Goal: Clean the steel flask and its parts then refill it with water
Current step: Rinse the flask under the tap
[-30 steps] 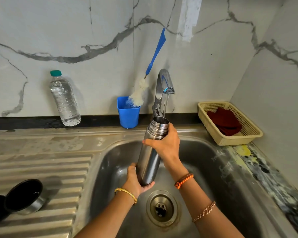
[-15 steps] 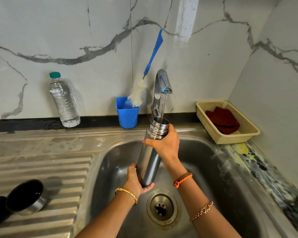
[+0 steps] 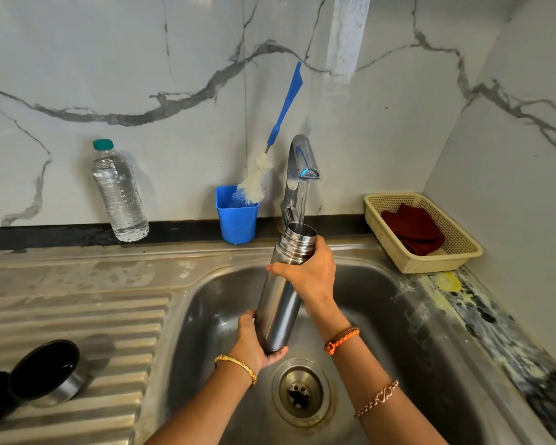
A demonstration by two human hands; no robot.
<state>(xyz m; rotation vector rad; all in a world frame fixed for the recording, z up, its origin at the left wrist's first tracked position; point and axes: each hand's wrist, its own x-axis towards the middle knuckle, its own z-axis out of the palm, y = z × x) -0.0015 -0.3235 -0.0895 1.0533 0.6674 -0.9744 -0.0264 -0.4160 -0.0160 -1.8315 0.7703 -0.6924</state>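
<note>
The steel flask (image 3: 278,297) is held tilted over the sink (image 3: 398,316), its open mouth under the tap (image 3: 299,168), water running in. The right hand (image 3: 308,277) has its fingers wrapped around the neck; the left hand (image 3: 254,342) cups and grips the base. To do this well, the mouth should stay centred under the stream, tilt steady, with no overflow. The cap (image 3: 50,370) lies on the ribbed steel drainboard (image 3: 103,332). Marble-pattern wall, bottle brush (image 3: 270,155) in a blue cup (image 3: 236,220).
</note>
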